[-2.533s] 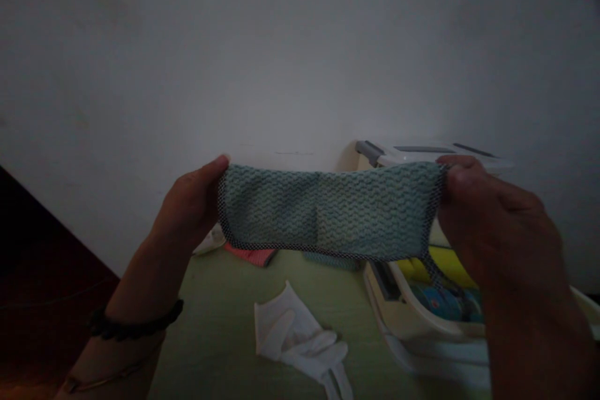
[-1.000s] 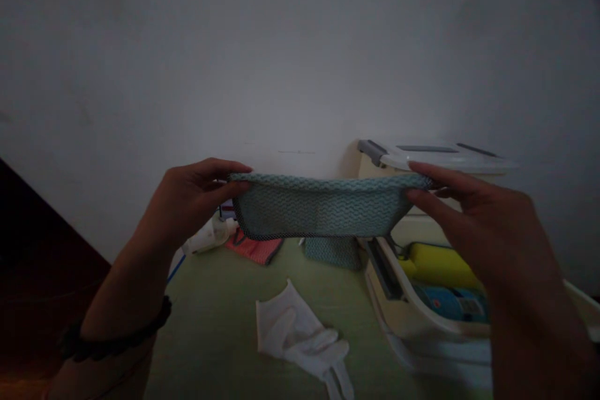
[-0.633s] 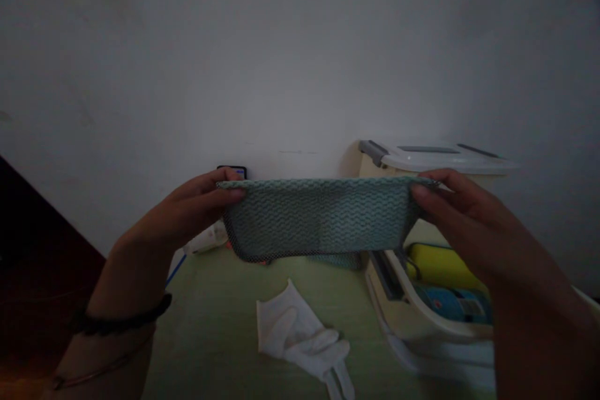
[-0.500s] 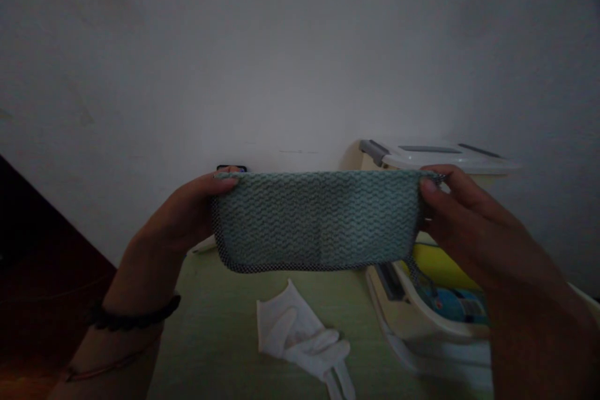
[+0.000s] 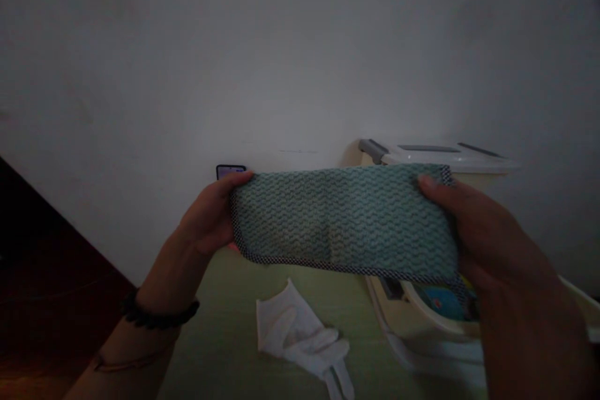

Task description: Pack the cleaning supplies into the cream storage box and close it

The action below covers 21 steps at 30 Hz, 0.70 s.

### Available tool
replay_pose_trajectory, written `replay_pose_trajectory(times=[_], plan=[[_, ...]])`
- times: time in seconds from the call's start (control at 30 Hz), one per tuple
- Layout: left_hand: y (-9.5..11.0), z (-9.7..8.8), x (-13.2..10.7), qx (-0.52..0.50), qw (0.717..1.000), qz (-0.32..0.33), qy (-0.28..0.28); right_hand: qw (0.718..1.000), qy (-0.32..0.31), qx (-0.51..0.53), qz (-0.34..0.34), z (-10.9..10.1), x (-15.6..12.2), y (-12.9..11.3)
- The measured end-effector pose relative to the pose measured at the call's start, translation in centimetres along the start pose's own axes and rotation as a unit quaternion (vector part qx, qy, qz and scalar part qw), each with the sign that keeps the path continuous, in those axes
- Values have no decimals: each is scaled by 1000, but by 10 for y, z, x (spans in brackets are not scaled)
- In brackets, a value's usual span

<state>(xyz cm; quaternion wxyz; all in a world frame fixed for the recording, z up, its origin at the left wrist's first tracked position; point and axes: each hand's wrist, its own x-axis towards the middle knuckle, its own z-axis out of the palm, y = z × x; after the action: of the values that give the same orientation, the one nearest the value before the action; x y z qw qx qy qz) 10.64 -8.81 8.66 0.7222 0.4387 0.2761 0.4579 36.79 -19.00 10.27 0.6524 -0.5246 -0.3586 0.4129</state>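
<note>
At the middle left of the frame, the fingers of the left hand point(image 5: 210, 219) pinch one end of a green-blue cloth point(image 5: 347, 222). At the middle right, the fingers of the right hand point(image 5: 497, 234) pinch the other end, thumb flat on the front. Some fingers are hidden behind it. The cloth is up in the air, mid-frame.

Half a second ago its bottom edge ran nearly level. Now it slopes down to the right, so the cloth is probably being turned while both hands hold on.

It looks soft and bumpy, like wavy knitting, with a checked black-and-white edge, round corners and a crease down the middle.

Farther out, a dark-rimmed phone point(image 5: 230, 170) peeks over the left hand. Below, a thin white glove point(image 5: 300, 334) lies crumpled on the green desk point(image 5: 213, 325). Lower right is a smooth cream box point(image 5: 424, 325) with something blue point(image 5: 440, 301) inside.
</note>
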Motion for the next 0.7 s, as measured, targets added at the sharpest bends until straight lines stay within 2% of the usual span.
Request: replay_pose_trajectory(times=[0.13,0.23,0.33,0.4,0.47,0.57,0.7], plan=[[-8,2,3,-4,1000,-31,6,1000,2,3,-5,0,2,0],[-11,-3,4,27,999,-14,-18,1000,4,-7,-27,1,2,0],[-8,-13,3,105,993,26,-46,998,11,-26,-56,1,-1,0],[-3,-20,0,190,978,41,-79,996,-7,-52,-77,2,-3,1],[2,-22,-4,276,950,26,-141,991,-45,-84,-98,2,-7,3],[4,-18,-12,394,888,-17,-238,977,-114,-134,-117,4,-11,7],[-4,-1,-17,527,797,-5,-295,952,-198,-197,-127,13,-16,10]])
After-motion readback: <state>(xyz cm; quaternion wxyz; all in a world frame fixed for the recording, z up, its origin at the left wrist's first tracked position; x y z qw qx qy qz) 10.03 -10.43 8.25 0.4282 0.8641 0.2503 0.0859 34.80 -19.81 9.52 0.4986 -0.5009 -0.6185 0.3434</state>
